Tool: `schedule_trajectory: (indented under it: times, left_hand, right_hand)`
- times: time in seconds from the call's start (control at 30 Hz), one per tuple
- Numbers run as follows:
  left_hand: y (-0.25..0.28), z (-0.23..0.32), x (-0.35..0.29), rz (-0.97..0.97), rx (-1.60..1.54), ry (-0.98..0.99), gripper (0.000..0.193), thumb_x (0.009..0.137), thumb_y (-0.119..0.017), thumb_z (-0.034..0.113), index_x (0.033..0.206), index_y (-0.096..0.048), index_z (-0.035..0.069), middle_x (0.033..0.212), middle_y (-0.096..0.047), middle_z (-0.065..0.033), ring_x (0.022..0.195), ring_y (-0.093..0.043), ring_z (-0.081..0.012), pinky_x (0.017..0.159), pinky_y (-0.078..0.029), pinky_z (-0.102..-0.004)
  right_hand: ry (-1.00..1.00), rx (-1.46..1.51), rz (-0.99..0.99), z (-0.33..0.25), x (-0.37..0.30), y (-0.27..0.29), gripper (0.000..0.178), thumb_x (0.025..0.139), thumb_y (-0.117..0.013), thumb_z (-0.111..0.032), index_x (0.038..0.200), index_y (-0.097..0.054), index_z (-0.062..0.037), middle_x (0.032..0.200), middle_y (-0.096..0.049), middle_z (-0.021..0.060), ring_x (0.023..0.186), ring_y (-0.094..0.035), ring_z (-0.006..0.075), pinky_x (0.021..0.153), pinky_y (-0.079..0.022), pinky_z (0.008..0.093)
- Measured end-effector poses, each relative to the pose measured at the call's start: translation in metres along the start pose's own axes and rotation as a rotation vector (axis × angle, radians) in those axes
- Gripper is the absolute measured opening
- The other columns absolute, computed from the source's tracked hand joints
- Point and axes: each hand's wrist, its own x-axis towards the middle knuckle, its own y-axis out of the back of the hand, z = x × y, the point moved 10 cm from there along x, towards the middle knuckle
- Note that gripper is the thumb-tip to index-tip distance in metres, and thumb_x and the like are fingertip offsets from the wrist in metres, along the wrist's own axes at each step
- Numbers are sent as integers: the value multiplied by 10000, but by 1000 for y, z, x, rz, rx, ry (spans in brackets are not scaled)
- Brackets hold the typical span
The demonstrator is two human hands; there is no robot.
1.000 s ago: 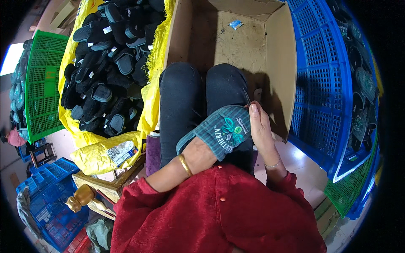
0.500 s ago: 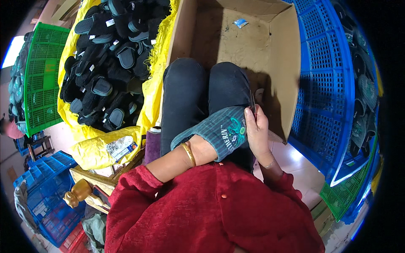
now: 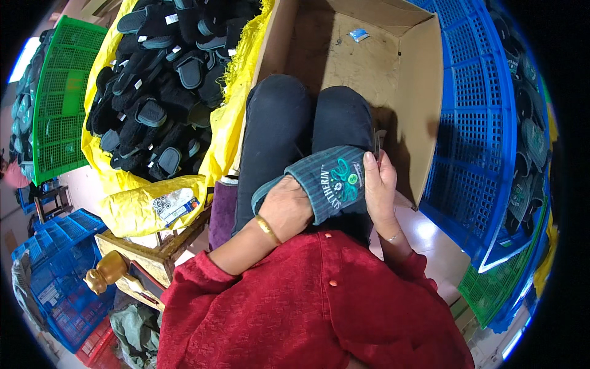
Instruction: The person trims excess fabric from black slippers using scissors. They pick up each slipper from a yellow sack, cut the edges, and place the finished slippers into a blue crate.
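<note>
Head view, the only one: left hand (image 3: 284, 203) is showing more of itself than half a second ago. The back of the hand and knuckles are now appearing outside the slipper's opening, where only the wrist was showing. So it's sitting shallower in the slipper (image 3: 339, 184), likely bracing it less from inside. Its fingers are hiding inside; can't tell how far they're spread or whether they're gripping.

Slipper is lying across the thighs (image 3: 275, 126), embroidered upper facing up, opening to the left, toe by the right hand (image 3: 381, 192). That hand is keeping its place at the toe end, fingers and thumb closing on a thin tool (image 3: 377, 142); too small to identify. Can't tell if it's touching the fabric.

Framing is shifting a bit too, so part of the slipper's apparent drift is probably head motion. Carton (image 3: 424, 104) beyond the knees is looking unchanged.
</note>
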Motion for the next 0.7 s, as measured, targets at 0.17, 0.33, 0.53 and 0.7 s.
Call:
schedule_trajectory:
  times: [0.17,0.33,0.53,0.7]
  left_hand:
    - [56,-12,-32,281,121,115,286,650,-602,56,930,-656,34,988,-621,-81,910,-577,-246,816,-474,-346]
    - [60,-76,-79,406,-525,681,383,761,-710,169,1085,-596,-2,957,-643,-133,889,-607,-225,799,-470,-308]
    - [38,-71,-68,351,-1211,753,492,817,-676,130,1242,-475,-16,1066,-591,-62,974,-540,-109,864,-431,-244]
    - [37,-79,-62,325,-1230,715,379,922,-531,158,1246,-469,-29,1058,-572,-47,965,-506,-88,869,-405,-224]
  right_hand:
    - [-173,180,37,10,-2,0,274,911,-555,-264,732,-481,-70,673,-374,-78,633,-323,29,536,-297,211]
    - [-364,392,54,19,-6,1,257,938,-515,-291,797,-547,-78,713,-487,-72,636,-415,12,571,-359,168]
    - [-497,383,12,15,-10,-2,295,938,-483,-361,854,-552,-87,676,-551,-48,514,-505,18,390,-337,171]
    - [-562,347,-75,7,-12,-4,337,962,-396,-384,899,-582,-111,669,-598,-50,454,-531,14,296,-253,152]
